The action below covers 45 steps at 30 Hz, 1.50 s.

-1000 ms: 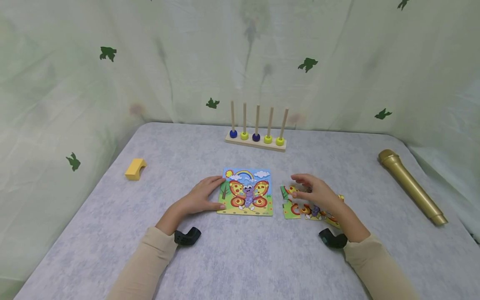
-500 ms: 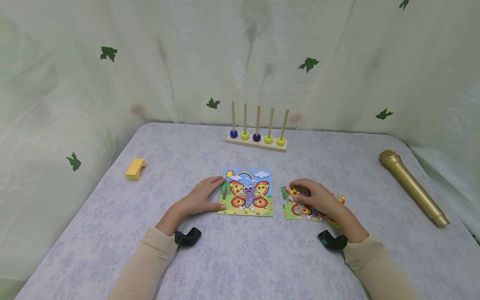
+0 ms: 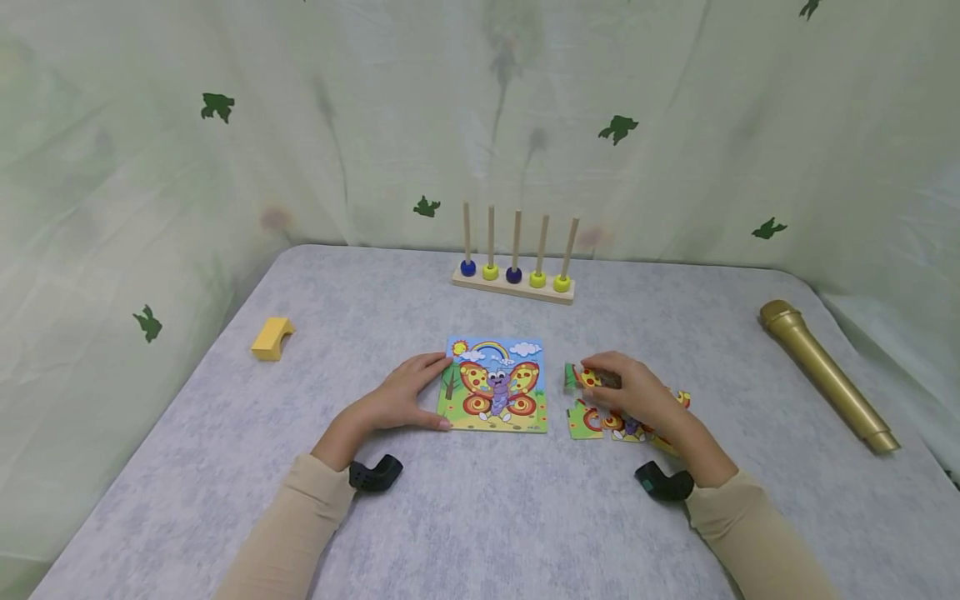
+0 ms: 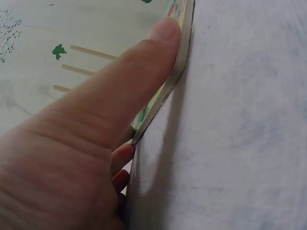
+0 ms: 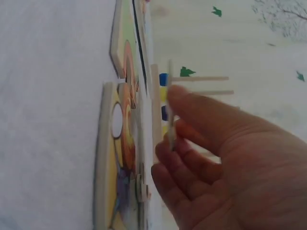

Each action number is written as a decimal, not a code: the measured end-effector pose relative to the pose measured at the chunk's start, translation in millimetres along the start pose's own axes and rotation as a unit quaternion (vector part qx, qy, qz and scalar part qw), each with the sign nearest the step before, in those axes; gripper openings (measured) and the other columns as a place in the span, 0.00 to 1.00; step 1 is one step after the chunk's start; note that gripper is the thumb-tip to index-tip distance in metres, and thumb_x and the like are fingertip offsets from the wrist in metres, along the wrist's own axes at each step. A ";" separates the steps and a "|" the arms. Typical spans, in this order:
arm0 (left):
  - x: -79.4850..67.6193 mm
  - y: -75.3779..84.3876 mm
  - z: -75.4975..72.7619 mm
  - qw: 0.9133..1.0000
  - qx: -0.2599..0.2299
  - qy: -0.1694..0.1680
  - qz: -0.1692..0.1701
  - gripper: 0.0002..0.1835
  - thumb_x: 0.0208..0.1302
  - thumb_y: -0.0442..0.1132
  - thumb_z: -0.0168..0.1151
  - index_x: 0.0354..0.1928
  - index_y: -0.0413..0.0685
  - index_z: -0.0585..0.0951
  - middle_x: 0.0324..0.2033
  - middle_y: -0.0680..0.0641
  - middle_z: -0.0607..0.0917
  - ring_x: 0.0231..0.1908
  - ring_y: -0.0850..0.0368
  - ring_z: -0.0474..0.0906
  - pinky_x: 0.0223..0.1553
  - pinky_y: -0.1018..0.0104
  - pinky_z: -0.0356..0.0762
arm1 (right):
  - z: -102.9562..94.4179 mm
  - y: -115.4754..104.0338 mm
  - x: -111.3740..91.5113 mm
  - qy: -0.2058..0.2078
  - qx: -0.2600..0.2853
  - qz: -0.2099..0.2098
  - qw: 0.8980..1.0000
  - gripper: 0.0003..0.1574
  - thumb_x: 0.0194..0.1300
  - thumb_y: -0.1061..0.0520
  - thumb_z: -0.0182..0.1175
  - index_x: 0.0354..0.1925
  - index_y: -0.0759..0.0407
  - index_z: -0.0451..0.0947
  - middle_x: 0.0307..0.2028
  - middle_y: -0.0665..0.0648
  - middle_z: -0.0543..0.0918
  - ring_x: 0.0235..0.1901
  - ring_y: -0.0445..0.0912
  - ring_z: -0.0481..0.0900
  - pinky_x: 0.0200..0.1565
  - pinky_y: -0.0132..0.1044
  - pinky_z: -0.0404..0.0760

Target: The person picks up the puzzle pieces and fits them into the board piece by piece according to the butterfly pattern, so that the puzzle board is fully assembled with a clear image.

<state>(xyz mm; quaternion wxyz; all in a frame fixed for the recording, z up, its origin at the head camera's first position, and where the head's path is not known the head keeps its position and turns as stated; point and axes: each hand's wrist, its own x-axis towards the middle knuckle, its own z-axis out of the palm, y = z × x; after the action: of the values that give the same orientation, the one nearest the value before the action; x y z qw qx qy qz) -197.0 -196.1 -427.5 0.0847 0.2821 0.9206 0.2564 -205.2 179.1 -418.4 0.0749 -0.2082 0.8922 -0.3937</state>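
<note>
My left hand rests at the left side of a square butterfly puzzle board, thumb at its near corner and fingers spread along the edge. In the left wrist view the thumb lies straight against the board's edge. With my right hand I pinch a puzzle piece with green and part of a wing. It appears edge-on between thumb and fingers in the right wrist view, raised above the other pieces. Below that hand lie loose puzzle pieces, partly hidden by it.
Behind the board stands a wooden peg rack with blue and yellow beads. A yellow arch block is at the left, and a gold microphone lies at the right. A pale curtain hangs behind the table.
My right hand's thumb and fingers have closed on the wing piece, which has lifted and shifted slightly from its spot. The left hand stays at the board with its thumb slightly lower.
</note>
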 end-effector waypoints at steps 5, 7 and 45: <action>-0.1 -0.6 0.8 1.000 0.001 -0.001 -0.005 0.54 0.41 0.62 0.67 0.68 0.45 0.55 0.65 0.42 0.55 0.64 0.43 0.46 0.60 0.46 0.46 | 0.1 -22.3 0.0 0.014 0.002 -0.050 0.999 0.28 0.56 0.55 0.63 0.55 0.61 0.72 0.51 0.56 0.73 0.48 0.51 0.72 0.47 0.48 0.72; -0.2 -0.7 1.1 1.000 0.001 0.001 -0.006 0.54 0.41 0.63 0.67 0.68 0.45 0.55 0.65 0.42 0.55 0.64 0.44 0.46 0.60 0.46 0.46 | 2.5 -33.1 1.9 0.023 0.001 -0.077 0.997 0.28 0.55 0.58 0.64 0.54 0.63 0.72 0.50 0.56 0.74 0.46 0.50 0.72 0.46 0.48 0.72; 0.2 -1.3 3.6 0.999 -0.020 0.033 0.013 0.49 0.39 0.66 0.66 0.64 0.52 0.64 0.65 0.46 0.58 0.64 0.47 0.49 0.59 0.46 0.48 | 102.9 -83.7 75.2 -0.040 -0.036 -0.106 0.993 0.24 0.58 0.55 0.62 0.53 0.60 0.73 0.49 0.55 0.74 0.49 0.46 0.70 0.50 0.40 0.69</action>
<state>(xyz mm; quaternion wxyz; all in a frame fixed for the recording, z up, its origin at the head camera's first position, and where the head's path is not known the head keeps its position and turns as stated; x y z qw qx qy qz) -196.7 -195.4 -431.3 0.0567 0.2836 0.9140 0.2846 -216.3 27.2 -424.5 0.0602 -0.3199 0.8751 -0.3581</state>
